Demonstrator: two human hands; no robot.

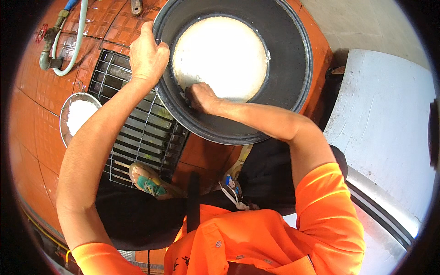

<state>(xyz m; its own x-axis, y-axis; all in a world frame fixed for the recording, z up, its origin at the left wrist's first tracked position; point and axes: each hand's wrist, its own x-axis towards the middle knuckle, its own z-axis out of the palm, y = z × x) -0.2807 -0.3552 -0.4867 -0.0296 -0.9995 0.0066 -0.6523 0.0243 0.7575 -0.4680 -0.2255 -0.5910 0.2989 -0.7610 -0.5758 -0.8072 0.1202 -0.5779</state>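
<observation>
A large, dark-coated round pot (286,59) is tilted up in front of me over the tiled floor. Its bottom shows as a bright whitish disc (220,55); glare hides whether that is liquid or bare surface. Small white bits cling around the disc's edge. My left hand (149,57) is closed over the pot's left rim, thumb outward. Inside the pot, my right hand (201,97) presses with curled fingers against the near-left wall, by the edge of the bright disc. Whatever lies under those fingers is hidden.
A metal drain grate (142,133) lies left of the pot, with my shoe (146,179) at its near end. Beside it stands a round strainer (63,120) holding white grains. A red-handled tap (48,43) and pale hose (81,36) are far left. A metal panel (385,114) borders the right.
</observation>
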